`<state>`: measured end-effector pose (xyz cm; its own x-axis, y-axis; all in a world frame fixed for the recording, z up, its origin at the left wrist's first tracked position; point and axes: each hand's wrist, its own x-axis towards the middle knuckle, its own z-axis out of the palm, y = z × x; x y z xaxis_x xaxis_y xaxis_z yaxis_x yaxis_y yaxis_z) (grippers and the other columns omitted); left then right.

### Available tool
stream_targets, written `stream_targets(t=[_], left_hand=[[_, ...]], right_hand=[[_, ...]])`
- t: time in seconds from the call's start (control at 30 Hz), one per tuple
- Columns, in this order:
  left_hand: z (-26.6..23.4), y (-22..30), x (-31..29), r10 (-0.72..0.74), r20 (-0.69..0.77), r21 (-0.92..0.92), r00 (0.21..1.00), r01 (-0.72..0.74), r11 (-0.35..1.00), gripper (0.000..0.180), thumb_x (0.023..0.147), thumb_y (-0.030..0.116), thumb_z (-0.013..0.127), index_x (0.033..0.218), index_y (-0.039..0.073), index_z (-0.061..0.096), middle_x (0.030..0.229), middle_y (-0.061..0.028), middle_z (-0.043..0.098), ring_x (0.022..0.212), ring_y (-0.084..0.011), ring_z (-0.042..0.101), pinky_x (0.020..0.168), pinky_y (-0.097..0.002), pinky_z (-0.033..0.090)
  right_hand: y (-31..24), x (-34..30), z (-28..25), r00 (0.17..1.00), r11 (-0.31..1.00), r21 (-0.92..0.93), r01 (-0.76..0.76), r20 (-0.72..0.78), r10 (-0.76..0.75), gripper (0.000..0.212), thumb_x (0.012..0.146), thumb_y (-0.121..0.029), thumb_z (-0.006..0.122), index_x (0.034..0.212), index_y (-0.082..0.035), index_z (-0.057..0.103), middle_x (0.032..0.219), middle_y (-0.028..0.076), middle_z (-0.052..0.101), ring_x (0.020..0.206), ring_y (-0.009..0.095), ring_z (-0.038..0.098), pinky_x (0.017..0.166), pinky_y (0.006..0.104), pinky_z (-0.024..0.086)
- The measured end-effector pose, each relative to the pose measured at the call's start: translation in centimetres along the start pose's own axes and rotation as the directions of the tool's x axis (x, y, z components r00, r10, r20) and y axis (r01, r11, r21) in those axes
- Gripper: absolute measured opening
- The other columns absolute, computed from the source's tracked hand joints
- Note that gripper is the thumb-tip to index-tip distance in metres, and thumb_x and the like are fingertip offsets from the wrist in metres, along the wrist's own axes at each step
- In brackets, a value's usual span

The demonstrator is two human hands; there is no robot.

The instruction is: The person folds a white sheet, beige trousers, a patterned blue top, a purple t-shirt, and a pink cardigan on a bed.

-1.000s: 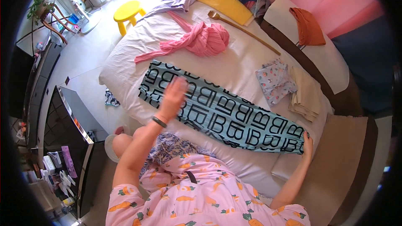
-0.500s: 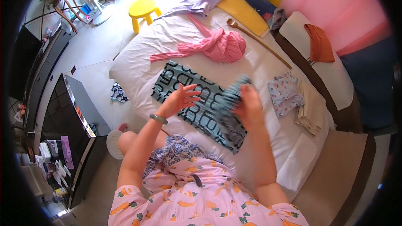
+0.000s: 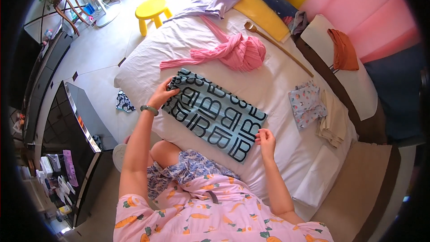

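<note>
A teal garment with a bold black pattern (image 3: 214, 113) lies folded into a flat rectangle across the bed in front of me. My left hand (image 3: 160, 96), with a bracelet at the wrist, grips the garment's gathered far-left end. At the right end, the curled fingers of my right hand (image 3: 265, 142) pinch the garment's edge. Just beyond the garment rests a knotted pink cloth (image 3: 244, 53) with long ends trailing left.
The white-sheeted bed (image 3: 148, 54) also bears a long wooden stick (image 3: 282, 50), a folded light-blue patterned garment (image 3: 306, 104), beige cloth (image 3: 331, 123) and a lilac garment (image 3: 215, 1). A yellow stool (image 3: 152, 11) stands on the floor beyond. A dark glossy cabinet (image 3: 67, 130) is at left.
The part lifted in my right hand has been folded down, so the garment lies flat. My left hand has moved left and closed on its end; my right hand has come down to the right edge.
</note>
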<state>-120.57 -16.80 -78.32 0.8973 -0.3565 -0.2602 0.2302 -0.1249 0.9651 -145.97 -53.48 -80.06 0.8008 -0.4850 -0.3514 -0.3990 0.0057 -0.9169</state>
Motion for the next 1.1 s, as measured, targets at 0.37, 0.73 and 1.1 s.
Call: stream_targets(t=[0.37,0.73,1.1], left_hand=[[18.9,-0.5,-1.5,0.284,-0.073,-0.252,0.956,-0.293,0.922,0.042,0.102,0.027,0.042,0.134,0.0,0.046,0.124,-0.0097,0.059,0.111,-0.0169,0.057,0.095,-0.0298,0.044],[18.4,-1.4,-2.3,0.052,-0.042,-0.414,0.998,-0.065,0.908,0.058,0.1,0.047,0.036,0.137,0.003,0.045,0.135,-0.0072,0.051,0.125,-0.0177,0.047,0.105,-0.0343,0.035],[10.4,-4.2,-9.7,-0.036,-0.082,-0.872,0.996,-0.055,0.486,0.079,0.094,0.066,0.021,0.138,0.004,0.041,0.132,-0.0139,0.053,0.123,-0.0275,0.049,0.106,-0.0417,0.037]], right_hand=[[3.5,1.2,0.1,0.97,0.996,0.03,-0.079,-0.226,0.084,0.031,0.094,-0.03,0.058,0.103,-0.001,0.055,0.081,0.004,0.062,0.063,0.008,0.058,0.052,0.0219,0.049],[2.6,-0.3,1.9,0.971,0.918,0.34,-0.205,-0.05,0.236,0.029,0.09,-0.017,0.063,0.109,0.004,0.057,0.102,0.009,0.064,0.089,0.016,0.062,0.078,0.0304,0.051],[-14.3,0.0,20.4,0.931,0.933,0.335,0.13,0.283,-0.231,0.055,0.087,-0.006,0.062,0.133,0.005,0.033,0.097,0.009,0.061,0.08,0.014,0.061,0.067,0.0271,0.052]])
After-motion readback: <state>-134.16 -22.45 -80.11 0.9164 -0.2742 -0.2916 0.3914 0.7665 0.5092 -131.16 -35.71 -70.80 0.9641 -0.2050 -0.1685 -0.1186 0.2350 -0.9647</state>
